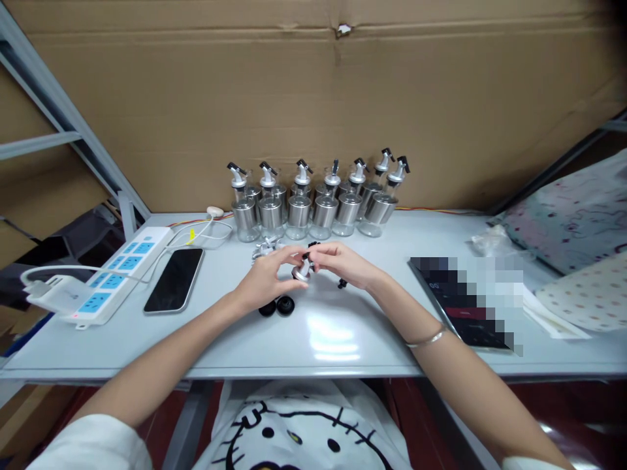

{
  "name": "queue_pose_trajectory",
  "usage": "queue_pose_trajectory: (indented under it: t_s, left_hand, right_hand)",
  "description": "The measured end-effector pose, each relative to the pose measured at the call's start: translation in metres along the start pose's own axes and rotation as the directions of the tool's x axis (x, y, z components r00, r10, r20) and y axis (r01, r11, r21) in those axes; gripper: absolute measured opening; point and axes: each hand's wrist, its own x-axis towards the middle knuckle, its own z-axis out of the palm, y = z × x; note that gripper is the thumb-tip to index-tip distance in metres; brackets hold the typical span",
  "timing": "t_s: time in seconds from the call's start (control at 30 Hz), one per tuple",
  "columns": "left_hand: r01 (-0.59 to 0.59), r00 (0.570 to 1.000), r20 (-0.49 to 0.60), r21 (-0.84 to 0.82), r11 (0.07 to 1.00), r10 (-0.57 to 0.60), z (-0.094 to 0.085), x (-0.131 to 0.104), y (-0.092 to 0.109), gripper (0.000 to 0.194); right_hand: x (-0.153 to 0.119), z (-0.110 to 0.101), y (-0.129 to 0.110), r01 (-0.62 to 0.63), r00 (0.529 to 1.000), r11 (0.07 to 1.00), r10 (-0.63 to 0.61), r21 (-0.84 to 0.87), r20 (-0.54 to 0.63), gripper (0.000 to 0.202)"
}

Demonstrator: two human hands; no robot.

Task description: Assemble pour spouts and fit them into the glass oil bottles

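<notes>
Over the middle of the table, my left hand is closed around a silver pourer spout, with thumb and fingers at its round base. My right hand pinches at the black top of the same spout; its fingertips partly cover that piece. Below my left hand lie black round caps. A cluster of silver spout parts sits just behind that hand, partly hidden by it. Small black pieces rest on the table under my right hand.
Several glass and steel oil bottles with spouts stand in rows along the cardboard wall. To the left are a phone and a white power strip with cables. A dark tablet and patterned fabric lie right.
</notes>
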Motion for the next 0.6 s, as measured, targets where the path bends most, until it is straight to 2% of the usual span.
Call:
queue_pose_trajectory:
  t_s: [0.1,0.2,0.27,0.43,0.5,0.6]
  left_hand:
    - [-0.145,0.988,-0.027,0.188,0.972,0.153,0.001,-0.001,-0.001,0.045]
    - [-0.205,0.972,-0.056,0.266,0.942,0.227,0.002,-0.002,0.0,0.023]
    - [-0.228,0.962,-0.081,0.284,0.931,0.26,0.002,-0.002,0.002,0.02]
    - [-0.184,0.966,-0.123,0.292,0.939,0.228,-0.001,-0.001,0.007,0.037]
    - [-0.169,0.975,-0.086,0.295,0.941,0.203,-0.002,-0.001,0.006,0.034]
    - [-0.162,0.986,0.018,0.296,0.941,0.164,-0.002,-0.002,0.005,0.025]
  right_hand:
    - [0.0,0.0,0.002,-0.035,0.999,0.998,0.035,0.052,-0.008,0.036]
    - [0.001,0.002,0.002,-0.047,0.999,0.996,0.047,0.074,0.012,0.035]
    - [0.001,0.005,0.0,-0.038,0.999,0.994,0.039,0.1,-0.004,0.035]
    - [-0.001,0.012,-0.01,0.065,0.992,0.954,-0.03,0.291,-0.124,0.035]
    - [-0.001,0.012,-0.014,0.087,0.984,0.928,-0.022,0.362,-0.178,0.036]
    - [0.0,0.008,-0.022,0.115,0.965,0.934,-0.025,0.338,-0.26,0.034]
